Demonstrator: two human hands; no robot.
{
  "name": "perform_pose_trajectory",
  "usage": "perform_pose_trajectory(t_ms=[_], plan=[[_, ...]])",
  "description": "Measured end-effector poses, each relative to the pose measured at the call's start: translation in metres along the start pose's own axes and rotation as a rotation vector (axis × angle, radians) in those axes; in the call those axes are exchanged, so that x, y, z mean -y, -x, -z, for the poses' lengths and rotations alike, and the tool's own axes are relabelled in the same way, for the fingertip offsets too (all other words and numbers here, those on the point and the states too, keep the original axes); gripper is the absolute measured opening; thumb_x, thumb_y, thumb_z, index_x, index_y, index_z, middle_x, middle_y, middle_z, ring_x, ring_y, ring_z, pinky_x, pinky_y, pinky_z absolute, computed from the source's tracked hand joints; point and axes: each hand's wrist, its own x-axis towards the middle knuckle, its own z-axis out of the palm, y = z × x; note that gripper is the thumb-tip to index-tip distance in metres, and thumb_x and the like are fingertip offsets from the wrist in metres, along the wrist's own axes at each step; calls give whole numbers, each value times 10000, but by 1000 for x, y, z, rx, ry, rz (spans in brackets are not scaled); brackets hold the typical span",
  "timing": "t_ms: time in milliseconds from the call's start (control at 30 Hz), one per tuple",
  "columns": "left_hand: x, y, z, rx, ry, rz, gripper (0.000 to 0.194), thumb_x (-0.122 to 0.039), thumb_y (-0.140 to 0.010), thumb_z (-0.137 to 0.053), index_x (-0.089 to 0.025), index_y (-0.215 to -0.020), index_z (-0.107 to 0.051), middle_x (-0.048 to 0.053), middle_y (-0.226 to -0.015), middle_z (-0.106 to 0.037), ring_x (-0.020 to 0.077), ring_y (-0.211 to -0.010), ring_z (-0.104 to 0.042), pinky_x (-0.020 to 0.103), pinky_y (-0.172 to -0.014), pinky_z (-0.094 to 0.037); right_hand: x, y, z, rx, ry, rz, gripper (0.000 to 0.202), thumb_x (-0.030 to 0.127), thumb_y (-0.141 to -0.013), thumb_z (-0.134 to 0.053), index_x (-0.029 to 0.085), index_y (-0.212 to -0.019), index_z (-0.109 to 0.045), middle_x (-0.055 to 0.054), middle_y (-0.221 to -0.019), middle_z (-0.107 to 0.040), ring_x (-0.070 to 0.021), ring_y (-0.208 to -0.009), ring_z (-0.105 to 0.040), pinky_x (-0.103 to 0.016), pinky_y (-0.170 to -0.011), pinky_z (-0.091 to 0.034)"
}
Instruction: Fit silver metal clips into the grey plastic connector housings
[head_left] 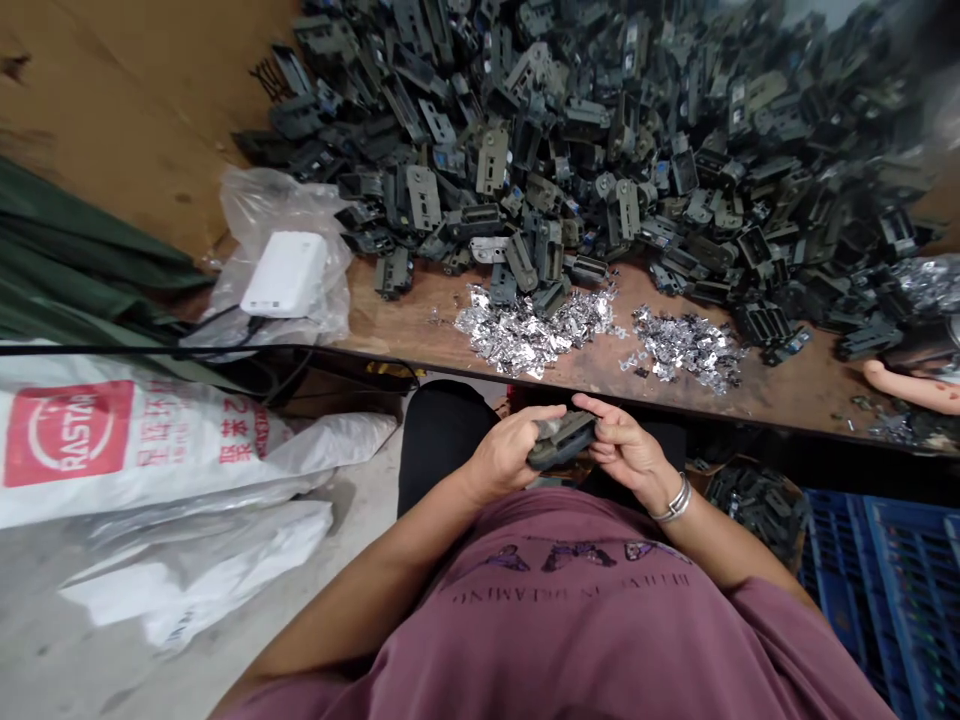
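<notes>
Low in front of me, above my lap, is a dark grey-green, oblong plastic housing (562, 440), tilted up to the right. My left hand (504, 450) is closed around its left end, thumb along the top. The curled fingers of my right hand (628, 450) press against its right end, with the index finger reaching over the top corner. Whether a small piece sits between those right fingertips is too fine to tell. Just beyond my hands, on the wooden table (397, 325), lie two heaps of small shiny metal clips, a left heap (525, 335) and a right heap (690, 350).
A big pile of similar housings (525, 150) covers the table's back. At left, a white box-shaped device (285, 275) rests on clear plastic. A printed white sack (135, 440) lies below it. Another person's arm (911, 388) shows at right, above blue plastic crates (900, 570).
</notes>
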Motion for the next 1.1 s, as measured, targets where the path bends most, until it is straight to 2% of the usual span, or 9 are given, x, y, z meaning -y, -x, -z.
perform_pose_trajectory(t_ms=[133, 267, 333, 400, 500, 633, 700, 900, 1100], plan=[[-14, -4, 0, 99, 201, 200, 726, -312, -574, -866, -188, -1216, -553, 159, -1250, -645, 322, -1152, -624, 459, -958, -512, 2, 2, 0, -35, 93, 87, 560, 204, -572, -866, 216, -1081, -632, 67, -693, -633, -1, -381, -286, -136, -328, -204], [-26, -13, -7, 28, 561, 430, 481, -339, -707, -766, -168, -1118, -584, 107, -1015, -695, 227, -913, -683, 326, -765, -552, 7, -6, 0, -20, 433, 174, 556, 326, -678, -825, 238, -1172, -584, 4, -881, -708, -42, -419, -477, -170, -366, -347], [-28, -18, -9, -43, 712, 543, 466, -361, -733, -733, -173, -1132, -583, 83, -934, -689, 163, -727, -661, 256, -603, -518, 18, -15, 2, 1, 718, 270, 458, 394, -785, -724, 223, -1189, -590, -11, -867, -716, -90, -470, -566, -234, -458, -464], [-31, -23, -11, -74, 861, 628, 503, -364, -739, -709, -180, -1186, -572, 80, -910, -687, 128, -611, -617, 220, -490, -458, 37, -28, 4, -71, 1085, 469, 331, 384, -879, -610, 202, -1155, -627, -44, -891, -726, -148, -618, -652, -314, -636, -540], [-34, -29, -13, -120, 1011, 661, 477, -293, -690, -700, -175, -1140, -596, 93, -926, -692, 137, -630, -623, 214, -470, -459, 67, -54, 4, -254, 1689, 718, 245, 270, -925, -539, 180, -1119, -659, -112, -1061, -712, -230, -936, -667, -376, -866, -502], [-36, -35, -16, -176, 1038, 668, 309, -252, -647, -692, -168, -929, -597, 67, -915, -680, 134, -627, -625, 202, -424, -454, 85, -83, -2, -299, 2200, 598, 257, 135, -913, -474, 134, -1076, -672, -163, -1048, -690, -264, -966, -641, -342, -822, -463], [-35, -36, -17, -201, 1011, 685, 294, -277, -661, -704, -169, -907, -586, 56, -910, -680, 127, -606, -624, 196, -397, -437, 85, -87, -2, -304, 2229, 580, 272, 95, -910, -443, 129, -1037, -681, -161, -1019, -693, -248, -946, -640, -320, -814, -450], [-31, -33, -12, -291, 973, 753, 311, -328, -677, -734, -171, -881, -561, 26, -839, -665, 112, -585, -616, 189, -405, -450, 82, -65, 17, -275, 1859, 537, 181, 155, -895, -535, 183, -964, -700, -55, -932, -734, -195, -857, -662, -294, -806, -482], [-36, -35, -15, -252, 955, 787, 274, -280, -646, -706, -180, -850, -552, -1, -762, -621, 102, -560, -575, 182, -393, -422, 79, -52, 19, -353, 2125, 525, 220, 228, -941, -488, 175, -980, -698, -104, -983, -700, -216, -903, -626, -306, -796, -469]])
